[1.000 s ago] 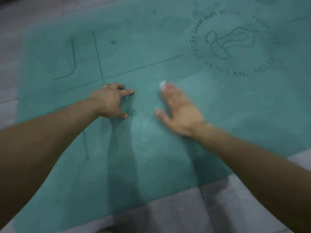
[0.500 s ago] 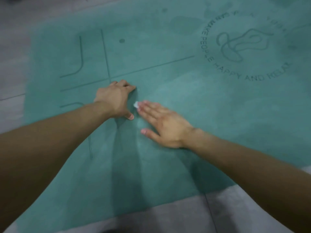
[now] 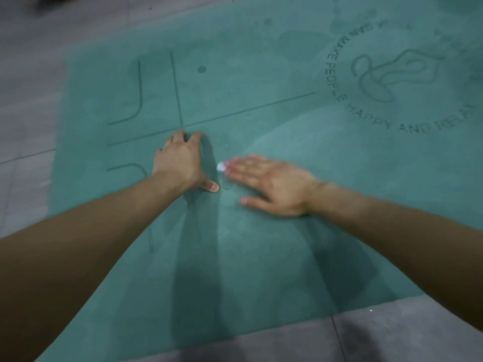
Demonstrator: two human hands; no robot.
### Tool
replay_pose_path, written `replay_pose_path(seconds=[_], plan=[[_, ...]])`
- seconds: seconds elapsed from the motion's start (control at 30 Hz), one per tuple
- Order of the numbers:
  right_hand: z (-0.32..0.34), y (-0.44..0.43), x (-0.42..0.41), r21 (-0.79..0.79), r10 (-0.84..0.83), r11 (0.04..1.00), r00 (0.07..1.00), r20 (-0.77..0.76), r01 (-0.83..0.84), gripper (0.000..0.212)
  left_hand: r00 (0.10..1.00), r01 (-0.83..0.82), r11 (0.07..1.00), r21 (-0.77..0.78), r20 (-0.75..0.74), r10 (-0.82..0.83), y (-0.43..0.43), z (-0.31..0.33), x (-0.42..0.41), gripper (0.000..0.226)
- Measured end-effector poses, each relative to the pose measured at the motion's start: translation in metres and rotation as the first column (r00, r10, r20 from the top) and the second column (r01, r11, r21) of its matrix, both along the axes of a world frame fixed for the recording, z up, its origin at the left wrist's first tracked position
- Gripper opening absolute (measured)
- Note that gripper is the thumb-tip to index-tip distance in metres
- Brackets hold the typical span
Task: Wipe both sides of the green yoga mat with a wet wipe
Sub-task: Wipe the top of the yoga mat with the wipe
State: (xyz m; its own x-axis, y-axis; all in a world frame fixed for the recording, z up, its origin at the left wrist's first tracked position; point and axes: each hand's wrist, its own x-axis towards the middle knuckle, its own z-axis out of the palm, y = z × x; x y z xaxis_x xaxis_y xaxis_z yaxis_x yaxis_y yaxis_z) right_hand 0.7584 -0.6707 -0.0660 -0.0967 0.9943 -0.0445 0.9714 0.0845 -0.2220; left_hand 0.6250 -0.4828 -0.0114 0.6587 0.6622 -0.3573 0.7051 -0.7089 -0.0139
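The green yoga mat (image 3: 261,270) lies flat on the grey tiled floor (image 3: 31,100), its near edge close to the person and its printed round logo (image 3: 392,74) at the far right. The left hand (image 3: 180,163) braces on the mat beside the grooved guide lines, fingers arched with tips and thumb pressing down, holding nothing. Just to its right, the right hand (image 3: 274,184) lies flat, fingers straight and together, pinning a small white wet wipe (image 3: 220,167) whose edge peeps out past the fingertips.

The mat looks thin, soft and floppy, with a grippy face, so the limp, damp wipe will likely drag and bunch unless flat fingers press it evenly. For turning the mat over, the near edge or a corner seems the best hold, ideally with both hands.
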Motion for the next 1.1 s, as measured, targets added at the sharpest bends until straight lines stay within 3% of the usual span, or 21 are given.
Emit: replay_pose_path(seconds=[0.07, 0.13, 0.17, 0.23, 0.27, 0.33, 0.37, 0.43, 0.5, 0.53, 0.57, 0.6, 0.67, 0.73, 0.8, 0.87, 0.9, 0.93, 0.97, 1.03, 1.1], plan=[[0.003, 0.009, 0.053, 0.004, -0.372, 0.928, 0.928, 0.027, 0.372, 0.077, 0.999, -0.041, 0.998, -0.045, -0.005, 0.040, 0.004, 0.001, -0.002, 0.138], [0.005, 0.011, 0.092, -0.036, -0.730, 0.681, 0.682, 0.040, 0.731, 0.081, 0.999, -0.037, 0.998, -0.059, -0.008, 0.037, 0.006, 0.002, -0.003, 0.140], [0.006, 0.018, 0.088, -0.066, -0.790, 0.612, 0.613, 0.006, 0.788, 0.085, 0.999, -0.040, 0.997, -0.059, 0.000, 0.040, 0.007, 0.002, -0.004, 0.140], [0.003, 0.035, 0.041, -0.040, -0.617, 0.787, 0.786, -0.037, 0.616, 0.087, 0.998, -0.065, 0.996, -0.059, 0.020, 0.066, 0.006, 0.001, -0.008, 0.141], [0.000, 0.038, 0.012, -0.029, -0.403, 0.915, 0.914, -0.058, 0.402, 0.085, 0.997, -0.075, 0.996, -0.057, 0.029, 0.077, 0.006, 0.000, -0.010, 0.141], [-0.009, 0.037, -0.010, -0.014, -0.022, 1.000, 0.999, -0.049, 0.021, 0.077, 0.996, -0.078, 0.995, -0.055, 0.036, 0.080, 0.006, -0.003, -0.014, 0.142], [-0.008, 0.041, 0.004, 0.012, 0.003, 1.000, 1.000, -0.026, -0.003, 0.073, 0.997, -0.071, 0.996, -0.054, 0.034, 0.073, 0.006, -0.004, -0.014, 0.142], [-0.004, 0.051, 0.053, 0.008, -0.337, 0.941, 0.941, 0.011, 0.337, 0.073, 0.997, -0.064, 0.997, -0.050, 0.033, 0.066, 0.008, -0.006, -0.014, 0.142], [0.000, 0.048, 0.091, -0.023, -0.708, 0.705, 0.706, 0.013, 0.709, 0.077, 0.997, -0.062, 0.997, -0.051, 0.035, 0.064, 0.009, -0.006, -0.014, 0.143], [0.001, 0.050, 0.086, -0.046, -0.776, 0.630, 0.630, -0.011, 0.775, 0.080, 0.998, -0.058, 0.997, -0.048, 0.036, 0.060, 0.008, -0.005, -0.014, 0.143], [0.000, 0.057, 0.067, -0.027, -0.755, 0.656, 0.655, -0.031, 0.754, 0.083, 0.998, -0.052, 0.998, -0.044, 0.037, 0.054, 0.009, -0.004, -0.014, 0.142], [-0.002, 0.064, 0.037, 0.003, -0.636, 0.771, 0.770, -0.043, 0.637, 0.085, 0.999, -0.040, 0.998, -0.043, 0.035, 0.041, 0.009, -0.003, -0.015, 0.142], [-0.008, 0.065, -0.017, -0.007, -0.213, 0.977, 0.974, -0.072, 0.213, 0.083, 1.000, 0.014, 0.999, -0.052, 0.024, -0.013, 0.010, 0.001, -0.017, 0.134], [-0.009, 0.069, -0.012, 0.015, -0.031, 0.999, 0.999, -0.024, 0.031, 0.078, 0.995, 0.101, 0.992, -0.073, -0.015, -0.103, 0.014, 0.007, -0.024, 0.117], [-0.005, 0.078, 0.034, 0.010, -0.323, 0.947, 0.946, 0.021, 0.323, 0.080, 0.972, 0.216, 0.973, -0.082, -0.074, -0.222, 0.022, 0.019, -0.035, 0.091], [0.002, 0.077, 0.072, -0.058, -0.672, 0.738, 0.740, 0.030, 0.673, 0.085, 0.937, 0.333, 0.940, -0.068, -0.086, -0.338, 0.031, 0.037, -0.051, 0.070], [0.003, 0.079, 0.069, -0.073, -0.757, 0.651, 0.654, 0.009, 0.755, 0.086, 0.910, 0.400, 0.914, -0.059, -0.091, -0.404, 0.034, 0.048, -0.060, 0.062], [0.002, 0.086, 0.052, -0.059, -0.758, 0.652, 0.652, -0.024, 0.756, 0.086, 0.876, 0.466, 0.883, -0.055, -0.108, -0.469, 0.036, 0.060, -0.070, 0.051], [-0.001, 0.096, 0.024, -0.015, -0.675, 0.738, 0.737, -0.042, 0.675, 0.085, 0.837, 0.528, 0.848, -0.048, -0.136, -0.530, 0.038, 0.070, -0.080, 0.038], [-0.005, 0.109, -0.040, 0.002, -0.278, 0.960, 0.959, -0.061, 0.279, 0.081, 0.765, 0.628, 0.778, -0.022, -0.165, -0.622, 0.040, 0.084, -0.099, 0.016], [-0.004, 0.115, -0.058, -0.032, -0.011, 0.999, 1.000, -0.022, 0.010, 0.079, 0.735, 0.675, 0.736, 0.048, -0.126, -0.666, 0.038, 0.088, -0.115, 0.019]])
